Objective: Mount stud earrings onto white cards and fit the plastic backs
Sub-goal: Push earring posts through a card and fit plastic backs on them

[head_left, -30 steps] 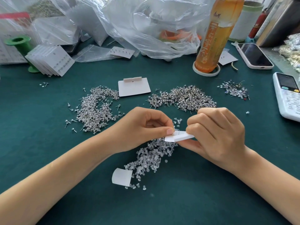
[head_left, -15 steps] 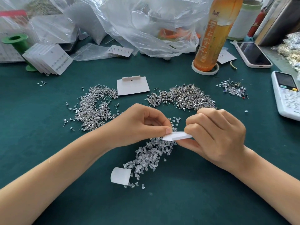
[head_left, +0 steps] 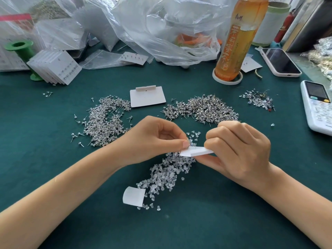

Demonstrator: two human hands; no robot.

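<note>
My right hand grips a small white card, held almost edge-on above the green table. My left hand pinches at the card's left end with thumb and forefinger; what sits between the fingertips is too small to tell. Under the card lies a heap of clear plastic backs. Two piles of silver stud earrings lie beyond the hands, one at the left and one at the right. A blank white card rests between them.
A stack of filled cards leans on a green spool at the far left. Plastic bags, an orange drink bottle, a phone, a white remote and a small studs pile ring the far and right side. A paper scrap lies near.
Both hands have stayed in place on the card; the left fingertips have shifted slightly along its left end. The camera has tilted a little.
</note>
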